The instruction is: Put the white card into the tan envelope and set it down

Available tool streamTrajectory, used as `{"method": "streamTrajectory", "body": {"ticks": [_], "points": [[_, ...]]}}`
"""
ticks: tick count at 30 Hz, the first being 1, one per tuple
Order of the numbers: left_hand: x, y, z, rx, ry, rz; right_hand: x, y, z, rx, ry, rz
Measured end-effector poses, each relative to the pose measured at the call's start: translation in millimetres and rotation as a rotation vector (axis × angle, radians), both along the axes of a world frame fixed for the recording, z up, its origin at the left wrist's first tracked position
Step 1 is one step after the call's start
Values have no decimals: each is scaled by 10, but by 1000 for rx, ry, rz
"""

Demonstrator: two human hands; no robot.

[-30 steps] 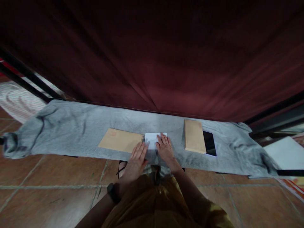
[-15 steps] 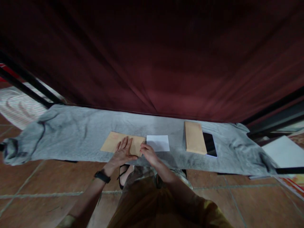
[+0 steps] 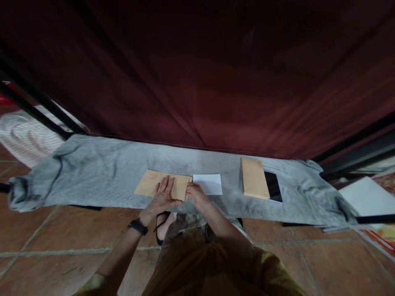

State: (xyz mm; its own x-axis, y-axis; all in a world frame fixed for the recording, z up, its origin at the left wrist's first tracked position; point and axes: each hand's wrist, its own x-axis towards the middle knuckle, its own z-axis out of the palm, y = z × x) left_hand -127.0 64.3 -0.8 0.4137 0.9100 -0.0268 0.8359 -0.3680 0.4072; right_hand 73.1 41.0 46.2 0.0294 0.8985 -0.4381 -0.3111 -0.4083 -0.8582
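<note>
A brown envelope point(image 3: 151, 181) lies flat on a grey cloth point(image 3: 101, 172) spread on the floor. My left hand point(image 3: 163, 196) rests on the envelope's near right part, fingers stretched flat. My right hand point(image 3: 196, 195) has its fingers curled and pinched at the envelope's right end. Just right of that end lies a folded white paper point(image 3: 208, 183), untouched. A black watch point(image 3: 137, 226) sits on my left wrist.
Further right on the cloth lie a second brown envelope point(image 3: 253, 178) and a dark phone point(image 3: 272, 186) beside it. A dark red curtain point(image 3: 197, 82) hangs behind the cloth. White sheets point(image 3: 367, 196) lie at the right edge, a striped fabric point(image 3: 24, 135) at the left. Tiled floor point(image 3: 61, 238) lies in front.
Both hands left the white paper and moved left onto the brown envelope. My left hand now lies flat on it, and my right hand's fingers have closed at its right end.
</note>
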Motion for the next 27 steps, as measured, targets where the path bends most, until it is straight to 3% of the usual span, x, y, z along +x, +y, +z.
{"method": "streamTrajectory", "body": {"ticks": [7,14,27], "points": [[4,-2,7,-11,-37,19,-77,171,20,-157,51,13],[29,-31,63,-15,-3,15,-150,217,-30,-187,49,36],[76,-9,742,319,280,-343,107,-103,-15,54,-66,66]]}}
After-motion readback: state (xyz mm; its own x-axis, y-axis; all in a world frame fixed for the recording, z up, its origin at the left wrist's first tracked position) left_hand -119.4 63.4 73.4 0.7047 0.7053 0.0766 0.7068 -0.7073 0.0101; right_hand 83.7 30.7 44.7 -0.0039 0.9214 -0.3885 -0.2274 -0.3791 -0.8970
